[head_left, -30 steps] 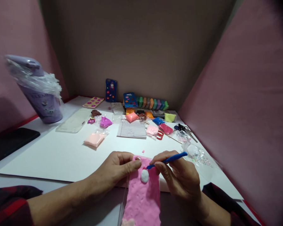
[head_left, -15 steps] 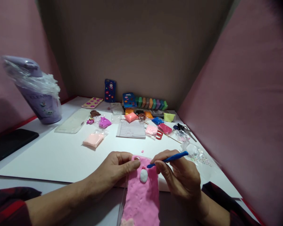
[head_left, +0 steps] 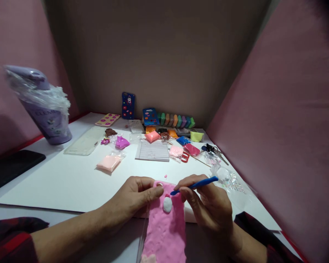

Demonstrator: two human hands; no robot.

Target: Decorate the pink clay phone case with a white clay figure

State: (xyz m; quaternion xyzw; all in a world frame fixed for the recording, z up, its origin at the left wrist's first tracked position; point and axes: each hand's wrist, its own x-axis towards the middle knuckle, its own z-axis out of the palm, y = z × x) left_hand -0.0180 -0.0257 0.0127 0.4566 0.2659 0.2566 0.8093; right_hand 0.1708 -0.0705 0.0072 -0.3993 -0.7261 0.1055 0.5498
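A phone case (head_left: 166,233) coated in bumpy pink clay is held up at the near edge of the white board. My left hand (head_left: 138,197) grips its upper left side, thumb on top near the camera hole. Pressed onto the pink layer is a white clay oval (head_left: 167,205) with a small red-pink clay piece (head_left: 167,195) at its top. My right hand (head_left: 208,204) pinches a blue modelling tool (head_left: 200,183), its tip at or just above the clay right of the red-pink piece. The right fingers also rest by the case's upper right edge.
On the white board (head_left: 57,186) lie a notepad (head_left: 152,151), a peach clay packet (head_left: 109,163), red-handled scissors (head_left: 185,157), keys (head_left: 216,151) and a bag of gems (head_left: 233,182). Clay packets and decorated cases line the back. A wrapped purple bottle (head_left: 49,120) and black phone (head_left: 16,168) are left.
The tool and right hand have shifted very slightly left, toward the red-pink piece. My left hand keeps its hold on the case, and the table things stay in place.
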